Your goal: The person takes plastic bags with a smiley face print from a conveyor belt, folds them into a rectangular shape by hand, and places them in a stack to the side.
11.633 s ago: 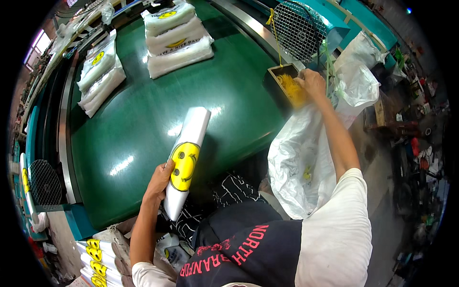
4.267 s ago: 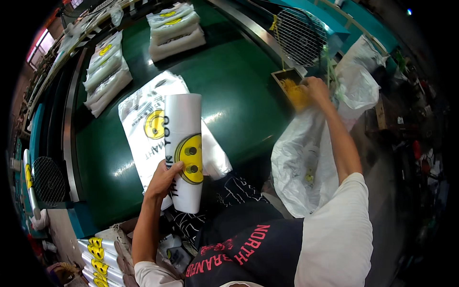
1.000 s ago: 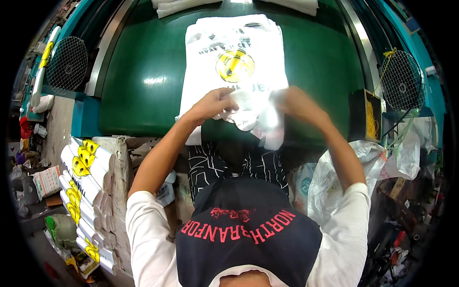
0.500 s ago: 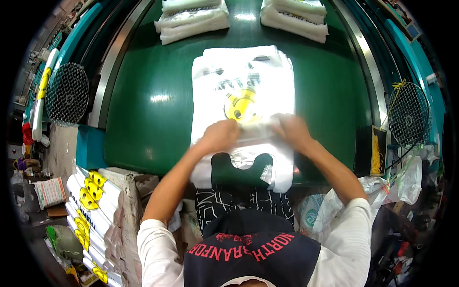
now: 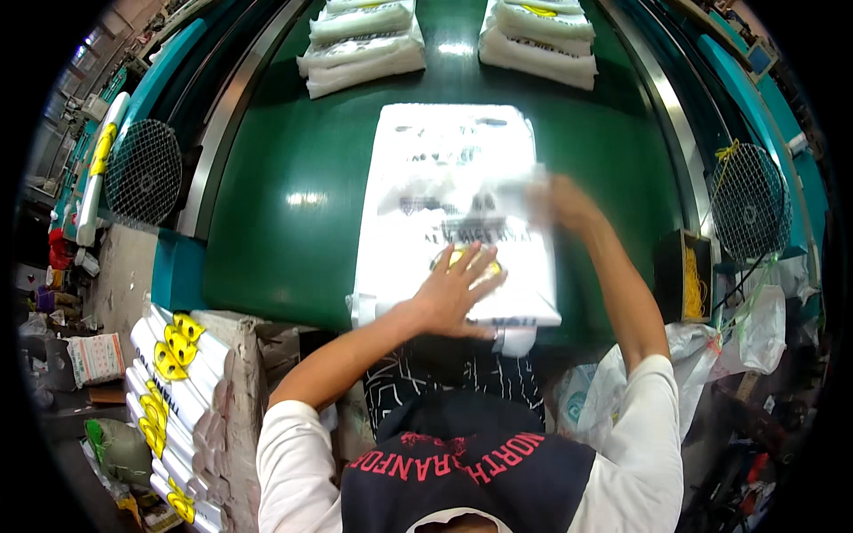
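A stack of white plastic carrier bags printed in black and yellow lies on the green conveyor belt before me. My left hand rests flat on the near part of the stack, fingers spread over a yellow print. At the stack's right edge is my right hand, smeared by motion. A blurred pale patch, perhaps a lifted fold of plastic, shows beside its fingers; whether they grip it cannot be made out. The near end of the top bag is folded over, with a small white flap sticking out below.
Two piles of folded white bags, one left and one right, sit farther up the belt. Wire-guarded fans flank it. More rolled bags are stacked at lower left. A box with yellow string stands at the right.
The near end with the handles has been folded up over the stack. My left hand has opened and moved right and nearer, flat on the bags; my right hand has moved slightly farther away.
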A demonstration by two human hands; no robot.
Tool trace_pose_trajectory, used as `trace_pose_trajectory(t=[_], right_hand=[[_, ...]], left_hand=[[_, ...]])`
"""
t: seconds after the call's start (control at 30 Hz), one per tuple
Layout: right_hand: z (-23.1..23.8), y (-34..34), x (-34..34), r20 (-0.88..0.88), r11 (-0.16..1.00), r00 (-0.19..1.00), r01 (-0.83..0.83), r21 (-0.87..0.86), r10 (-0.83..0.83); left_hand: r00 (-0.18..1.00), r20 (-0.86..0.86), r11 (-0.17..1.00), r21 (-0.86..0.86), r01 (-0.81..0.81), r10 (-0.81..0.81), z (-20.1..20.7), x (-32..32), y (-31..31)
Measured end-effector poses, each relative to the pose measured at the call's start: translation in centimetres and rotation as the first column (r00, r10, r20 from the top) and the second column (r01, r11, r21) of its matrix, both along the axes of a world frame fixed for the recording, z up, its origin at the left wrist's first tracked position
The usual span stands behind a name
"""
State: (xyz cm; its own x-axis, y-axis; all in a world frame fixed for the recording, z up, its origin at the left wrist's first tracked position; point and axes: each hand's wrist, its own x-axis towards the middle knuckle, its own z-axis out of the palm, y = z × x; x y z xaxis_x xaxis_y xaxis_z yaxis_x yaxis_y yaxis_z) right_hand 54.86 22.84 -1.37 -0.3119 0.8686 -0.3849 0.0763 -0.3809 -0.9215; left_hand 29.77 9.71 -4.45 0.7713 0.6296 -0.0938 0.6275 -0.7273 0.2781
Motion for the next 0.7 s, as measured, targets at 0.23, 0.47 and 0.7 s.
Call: trace_pose_trajectory(t=[0.23,0.47,0.7], right_hand=[[1.8,-5.5,0.1,0.683,0.685,0.725,-0.542,0.487,0.088],[-0.8,-8.6,0.9,0.868,0.513,0.493,-0.731,0.449,-0.056],[1.5,-13.7,-2.5,0.971,0.324,0.224,-0.927,0.188,0.078]], left_hand=[[0.933,-0.119,0.935,-0.058,-0.349,0.340,0.4,-4.2,1.0],[0.952,0.202,0.891,0.349,-0.290,0.231,3.9,-3.1,-2.4],[0.980,-0.101,0.980,0.117,-0.159,0.171,1.8,-3.9,-5.1]])
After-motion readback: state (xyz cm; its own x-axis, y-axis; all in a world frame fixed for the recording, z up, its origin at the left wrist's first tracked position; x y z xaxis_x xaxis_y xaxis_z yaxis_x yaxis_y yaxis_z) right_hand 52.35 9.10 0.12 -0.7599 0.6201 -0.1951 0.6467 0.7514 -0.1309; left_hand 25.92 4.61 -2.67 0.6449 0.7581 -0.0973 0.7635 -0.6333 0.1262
